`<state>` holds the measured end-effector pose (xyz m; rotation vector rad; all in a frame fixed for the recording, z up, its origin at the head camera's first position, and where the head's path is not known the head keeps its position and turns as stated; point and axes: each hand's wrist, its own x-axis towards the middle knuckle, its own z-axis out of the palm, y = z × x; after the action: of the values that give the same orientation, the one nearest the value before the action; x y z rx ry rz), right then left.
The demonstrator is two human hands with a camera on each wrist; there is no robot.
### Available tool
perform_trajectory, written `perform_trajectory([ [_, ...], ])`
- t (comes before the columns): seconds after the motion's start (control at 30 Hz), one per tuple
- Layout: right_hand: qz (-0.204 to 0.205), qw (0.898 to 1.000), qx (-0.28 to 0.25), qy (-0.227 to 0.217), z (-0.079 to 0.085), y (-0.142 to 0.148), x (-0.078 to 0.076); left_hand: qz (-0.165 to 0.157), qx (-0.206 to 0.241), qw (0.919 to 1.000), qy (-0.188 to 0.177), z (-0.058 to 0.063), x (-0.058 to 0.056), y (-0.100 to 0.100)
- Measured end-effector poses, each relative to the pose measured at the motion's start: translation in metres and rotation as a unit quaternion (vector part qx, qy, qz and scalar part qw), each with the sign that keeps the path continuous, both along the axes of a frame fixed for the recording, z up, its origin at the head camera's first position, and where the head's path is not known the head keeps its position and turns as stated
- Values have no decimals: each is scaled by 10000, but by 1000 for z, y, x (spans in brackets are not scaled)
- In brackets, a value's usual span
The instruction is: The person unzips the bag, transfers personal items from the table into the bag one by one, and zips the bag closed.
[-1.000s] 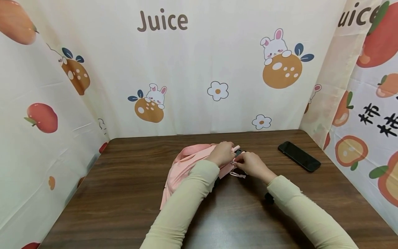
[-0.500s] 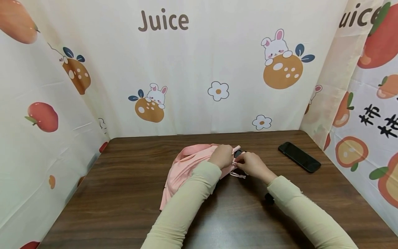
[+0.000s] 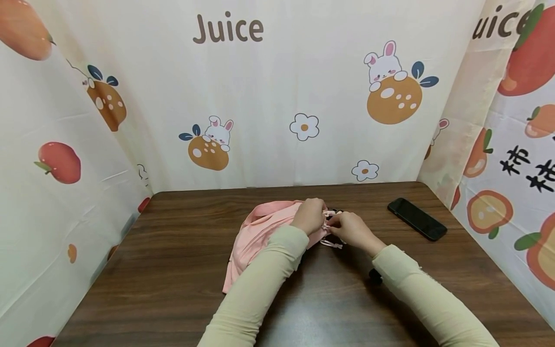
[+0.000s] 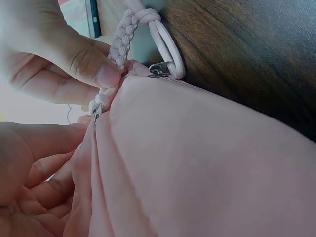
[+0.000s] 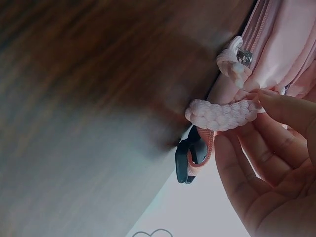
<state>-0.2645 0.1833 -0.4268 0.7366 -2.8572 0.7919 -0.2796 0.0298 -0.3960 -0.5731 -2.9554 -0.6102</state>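
A pink fabric bag [image 3: 256, 236] with zips lies on the brown table, partly under the left forearm. My left hand [image 3: 309, 215] grips its fabric beside the zip; in the left wrist view the fingers [image 4: 54, 182] bend along the cloth near a metal zip slider [image 4: 97, 113]. The right hand [image 3: 353, 233] pinches the base of a pale braided zip pull [image 5: 224, 115] between thumb and fingers. A second zip pull [image 5: 229, 61], a knotted cord, hangs from another slider. Beside the braid sits a black buckle [image 5: 183, 160] on a pink strap.
A black smartphone [image 3: 417, 218] lies at the right of the table [image 3: 173, 250]. Printed fabric curtains [image 3: 269, 86] stand behind the table and along both sides. A small dark object [image 3: 375, 276] shows under the right wrist.
The left hand shifts slightly at the bag's edge, and the pale pull beside its fingers tips lower. My right hand keeps nearly the same place. Bag and phone stay put.
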Motion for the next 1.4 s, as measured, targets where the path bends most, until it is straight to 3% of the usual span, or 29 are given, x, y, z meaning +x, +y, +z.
perform_trajectory([
  [0.33, -48, 10000, 9, -72, 0, -1, 0, -57, -118, 9998, 138, 1, 1, -1],
  [0.6, -27, 10000, 15, 14, 0, 0, 0, 1, 162, 9995, 253, 2, 3, -3],
  [0.93, -83, 9999, 85, -87, 0, 0, -2, 288, 663, 9974, -31, 6, 3, -9],
  [1.4, -90, 9998, 150, -40, 3, -2, 0, 261, 888, 9951, -337, 8, 5, -11],
])
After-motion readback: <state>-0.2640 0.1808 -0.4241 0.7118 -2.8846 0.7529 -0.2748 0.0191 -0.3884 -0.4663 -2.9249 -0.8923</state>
